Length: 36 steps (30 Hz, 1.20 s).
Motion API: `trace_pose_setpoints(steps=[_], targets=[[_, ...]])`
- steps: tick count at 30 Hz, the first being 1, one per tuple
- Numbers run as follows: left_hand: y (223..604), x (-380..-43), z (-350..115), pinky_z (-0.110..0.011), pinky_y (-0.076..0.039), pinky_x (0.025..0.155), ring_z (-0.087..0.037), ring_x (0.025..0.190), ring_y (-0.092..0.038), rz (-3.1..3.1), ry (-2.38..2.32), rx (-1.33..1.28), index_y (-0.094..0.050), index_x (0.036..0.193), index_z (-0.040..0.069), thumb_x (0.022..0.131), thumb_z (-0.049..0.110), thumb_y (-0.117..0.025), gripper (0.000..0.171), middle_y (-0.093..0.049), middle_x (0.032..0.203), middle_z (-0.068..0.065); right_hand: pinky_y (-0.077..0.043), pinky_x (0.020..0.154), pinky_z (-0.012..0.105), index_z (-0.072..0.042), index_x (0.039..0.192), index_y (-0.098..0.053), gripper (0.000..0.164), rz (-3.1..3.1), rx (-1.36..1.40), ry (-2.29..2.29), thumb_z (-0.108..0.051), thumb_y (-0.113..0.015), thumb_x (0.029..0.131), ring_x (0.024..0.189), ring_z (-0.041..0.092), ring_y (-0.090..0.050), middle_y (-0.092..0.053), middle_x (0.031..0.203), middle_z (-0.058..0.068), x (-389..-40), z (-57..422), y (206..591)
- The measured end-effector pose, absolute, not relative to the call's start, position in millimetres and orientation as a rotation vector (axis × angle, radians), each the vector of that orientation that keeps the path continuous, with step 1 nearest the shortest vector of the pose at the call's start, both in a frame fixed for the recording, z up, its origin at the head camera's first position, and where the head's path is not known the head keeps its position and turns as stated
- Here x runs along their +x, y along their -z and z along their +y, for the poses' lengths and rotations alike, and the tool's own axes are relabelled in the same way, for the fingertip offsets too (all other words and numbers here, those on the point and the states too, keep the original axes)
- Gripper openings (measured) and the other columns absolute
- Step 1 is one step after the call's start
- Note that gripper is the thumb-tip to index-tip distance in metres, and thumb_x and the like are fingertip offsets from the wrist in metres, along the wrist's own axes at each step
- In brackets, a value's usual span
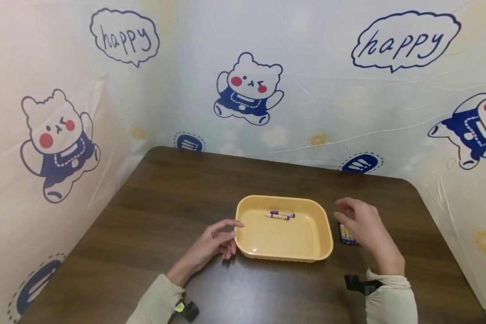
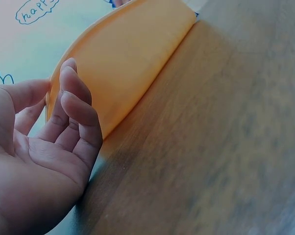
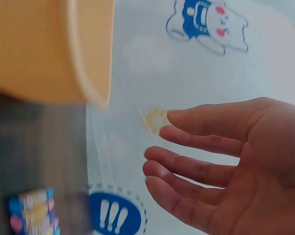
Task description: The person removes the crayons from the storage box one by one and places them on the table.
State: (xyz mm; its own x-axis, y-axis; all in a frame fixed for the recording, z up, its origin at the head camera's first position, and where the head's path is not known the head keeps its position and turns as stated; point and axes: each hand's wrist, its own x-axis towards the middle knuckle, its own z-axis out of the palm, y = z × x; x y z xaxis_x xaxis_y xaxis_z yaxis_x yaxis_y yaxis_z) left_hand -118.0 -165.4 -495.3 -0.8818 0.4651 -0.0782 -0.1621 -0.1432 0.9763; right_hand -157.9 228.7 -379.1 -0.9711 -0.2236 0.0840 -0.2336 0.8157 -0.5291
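Note:
A shallow yellow plastic tray [image 1: 283,257] sits on the table, with two crayons [image 1: 282,217] side by side on its floor toward the back. My left hand [image 1: 216,240] holds the tray's left rim, the index finger reaching over the edge and the thumb at the outer side. In the left wrist view the other fingers [image 2: 81,110] curl in front of the outer wall. To the right of the tray, my right hand [image 1: 364,225] hovers with fingers loosely bent and nothing between them. Below it lies a row of several crayons [image 1: 345,236], partly hidden by the hand.
The dark brown wooden table [image 1: 146,252] runs up to a printed cloth backdrop [image 1: 316,99] at the back and sides. A black strap device [image 1: 362,284] is on the right wrist, and another [image 1: 190,310] is by the left sleeve.

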Motion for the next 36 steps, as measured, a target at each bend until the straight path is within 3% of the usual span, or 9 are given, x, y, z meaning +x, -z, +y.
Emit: trace_pose_setpoints(steps=[9, 17, 25, 31, 36], targets=[[496, -116, -166, -0.026, -0.049, 0.054, -0.017, 0.058, -0.058, 1.728, -2.073, 0.313, -0.047, 0.139, -0.002, 0.105, 0.018, -0.051, 0.040, -0.065, 0.075, -0.008, -0.055, 0.081, 0.049, 0.004, 0.112, -0.069, 0.022, -2.919, 0.533, -0.908, -0.002, -0.069, 0.091, 0.094, 0.031, -0.064, -0.069, 0.104, 0.019, -171, 173, 384], [495, -115, -166, -0.025, -0.048, 0.053, -0.016, 0.058, -0.058, 1.735, -2.075, 0.316, -0.047, 0.139, -0.002, 0.104, 0.022, -0.054, 0.043, -0.065, 0.075, -0.008, -0.055, 0.078, 0.042, 0.002, 0.102, -0.072, 0.015, -2.954, 0.676, -0.859, 0.000, -0.071, 0.087, 0.087, 0.025, -0.065, -0.071, 0.096, 0.014, -186, 124, 425], [492, -116, -165, -0.026, -0.048, 0.053, -0.017, 0.057, -0.058, 1.741, -2.064, 0.320, -0.047, 0.139, -0.003, 0.104, 0.022, -0.053, 0.043, -0.065, 0.075, -0.009, -0.049, 0.069, 0.036, 0.000, 0.088, -0.072, 0.009, -2.931, 0.681, -0.824, 0.007, -0.070, 0.082, 0.075, 0.020, -0.056, -0.066, 0.084, 0.009, -191, 116, 456], [492, -117, -163, -0.026, -0.049, 0.053, -0.017, 0.058, -0.058, 1.750, -2.057, 0.318, -0.047, 0.139, -0.002, 0.104, 0.025, -0.055, 0.045, -0.065, 0.076, -0.009, -0.043, 0.064, 0.032, -0.005, 0.085, -0.068, 0.009, -3.002, 0.595, -0.837, 0.000, -0.074, 0.083, 0.072, 0.017, -0.049, -0.056, 0.078, 0.003, -189, 114, 464], [493, -116, -164, -0.025, -0.048, 0.053, -0.017, 0.059, -0.057, 1.753, -2.069, 0.325, -0.047, 0.139, -0.002, 0.104, 0.023, -0.054, 0.044, -0.064, 0.075, -0.009, -0.045, 0.064, 0.032, -0.005, 0.087, -0.067, 0.010, -3.024, 0.578, -0.882, -0.002, -0.077, 0.083, 0.071, 0.017, -0.050, -0.058, 0.078, 0.003, -188, 111, 466]])
